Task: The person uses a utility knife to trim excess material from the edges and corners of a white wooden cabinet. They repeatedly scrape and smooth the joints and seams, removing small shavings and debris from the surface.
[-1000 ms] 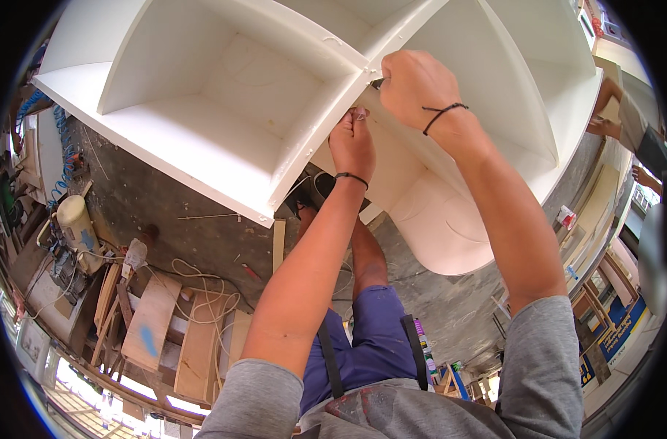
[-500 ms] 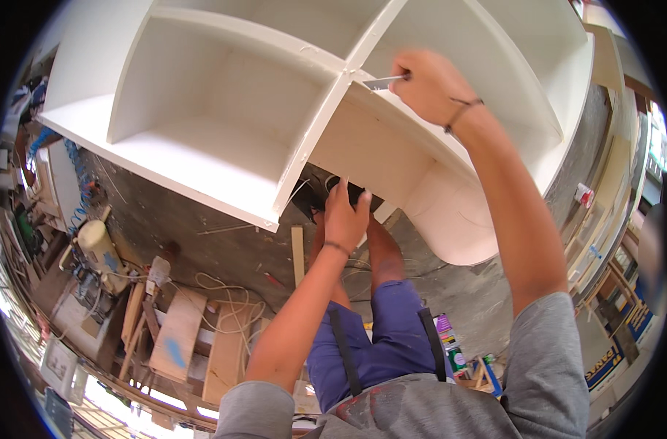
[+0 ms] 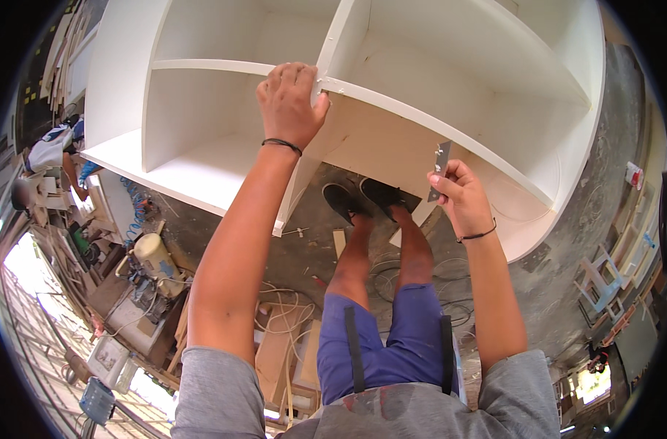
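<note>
Bracket [image 3: 440,170], a small flat grey metal piece, is pinched between thumb and fingers of the right hand [image 3: 461,196], standing nearly upright in front of the lower edge of the white shelf unit [image 3: 201,168]. The right hand is closed narrowly on it, just below the unit's slanted panel and not clearly touching the wood. The left hand [image 3: 289,102] lies over the junction where the middle divider meets the shelf board, fingers curled over the edge and gripping it, palm pressed on the white face. Both wrists wear a thin dark band. The unit has several open compartments and a curved right end, and it stands on a dusty grey floor [image 3: 567,241]. Below it show the person's dark shoes [image 3: 362,197], bare legs and blue shorts [image 3: 392,344]. At the left lie wood offcuts [image 3: 282,351], loose cables and a cream-coloured compressor tank [image 3: 156,256]; another person [image 3: 51,150] in light clothes bends over at the far left
</note>
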Demonstrator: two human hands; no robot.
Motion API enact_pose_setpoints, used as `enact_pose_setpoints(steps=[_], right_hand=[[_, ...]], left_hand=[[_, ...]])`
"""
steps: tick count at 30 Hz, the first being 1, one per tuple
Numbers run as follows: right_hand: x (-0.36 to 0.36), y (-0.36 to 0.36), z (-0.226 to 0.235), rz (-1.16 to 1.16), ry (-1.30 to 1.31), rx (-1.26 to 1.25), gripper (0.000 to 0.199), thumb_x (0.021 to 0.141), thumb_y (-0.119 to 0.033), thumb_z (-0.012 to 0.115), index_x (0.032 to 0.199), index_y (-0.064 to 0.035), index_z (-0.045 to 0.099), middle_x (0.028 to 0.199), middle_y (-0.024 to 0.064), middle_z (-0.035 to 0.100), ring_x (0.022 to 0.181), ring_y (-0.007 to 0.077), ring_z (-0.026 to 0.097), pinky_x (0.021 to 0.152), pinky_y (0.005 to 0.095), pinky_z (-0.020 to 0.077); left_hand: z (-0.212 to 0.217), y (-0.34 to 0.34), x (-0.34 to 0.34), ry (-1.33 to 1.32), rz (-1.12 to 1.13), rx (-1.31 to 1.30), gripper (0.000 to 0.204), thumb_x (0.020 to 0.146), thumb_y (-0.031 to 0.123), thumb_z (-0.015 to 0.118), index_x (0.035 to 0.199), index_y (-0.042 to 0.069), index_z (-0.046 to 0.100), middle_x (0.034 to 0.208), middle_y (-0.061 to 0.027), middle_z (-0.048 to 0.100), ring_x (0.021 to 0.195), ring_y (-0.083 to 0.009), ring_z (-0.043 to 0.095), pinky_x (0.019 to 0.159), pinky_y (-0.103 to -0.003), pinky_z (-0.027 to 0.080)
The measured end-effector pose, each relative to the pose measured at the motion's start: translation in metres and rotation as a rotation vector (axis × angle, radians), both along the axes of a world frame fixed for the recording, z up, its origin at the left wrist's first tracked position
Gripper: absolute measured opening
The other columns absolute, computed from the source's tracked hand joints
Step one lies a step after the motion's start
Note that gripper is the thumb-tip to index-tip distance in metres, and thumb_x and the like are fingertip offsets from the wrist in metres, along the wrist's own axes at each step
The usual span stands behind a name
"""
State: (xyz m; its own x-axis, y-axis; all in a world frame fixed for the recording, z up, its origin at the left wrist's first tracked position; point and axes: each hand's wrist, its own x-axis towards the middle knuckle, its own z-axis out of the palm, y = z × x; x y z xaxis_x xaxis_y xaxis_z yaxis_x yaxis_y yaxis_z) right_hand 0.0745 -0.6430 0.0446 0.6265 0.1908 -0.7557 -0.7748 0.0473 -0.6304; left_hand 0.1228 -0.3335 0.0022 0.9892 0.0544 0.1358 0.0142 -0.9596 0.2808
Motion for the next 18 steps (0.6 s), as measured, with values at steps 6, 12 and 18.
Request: enact_pose_setpoints(steps=[6, 12, 18], right_hand=[[-0.017, -0.033, -0.004, 0.01, 0.002, -0.05, 0.016, 0.085, -0.008, 0.071, 0.097, -0.0062, 0.061, 0.085, -0.0019, 0.061, 0.07, 0.0048, 0.05, 0.064, 0.0204, 0.0419], [-0.023, -0.038, 0.001, 0.048, -0.071, -0.105, 0.013, 0.086, -0.009, 0.07, 0.096, -0.0073, 0.062, 0.082, -0.0036, 0.06, 0.071, 0.0037, 0.05, 0.063, 0.021, 0.0417], [-0.037, -0.022, -0.004, 0.038, -0.198, -0.111, 0.014, 0.087, -0.007, 0.068, 0.1, -0.0034, 0.063, 0.085, -0.0023, 0.062, 0.077, 0.006, 0.055, 0.067, 0.0237, 0.0458]], left_hand=[[0.005, 0.005, 0.009, -0.013, -0.178, 0.014, 0.027, 0.077, 0.019, 0.073, 0.102, 0.011, 0.068, 0.107, -0.0073, 0.064, 0.107, -0.0272, 0.06, 0.09, -0.042, 0.045], [0.032, 0.013, 0.027, 0.17, -0.354, 0.235, 0.017, 0.08, 0.022, 0.074, 0.095, 0.015, 0.07, 0.092, -0.0038, 0.068, 0.092, -0.0252, 0.064, 0.083, -0.04, 0.049], [0.046, 0.027, 0.013, 0.089, -0.211, -0.079, 0.02, 0.088, 0.027, 0.071, 0.098, 0.009, 0.069, 0.099, -0.0087, 0.07, 0.089, -0.0303, 0.067, 0.074, -0.04, 0.052]])
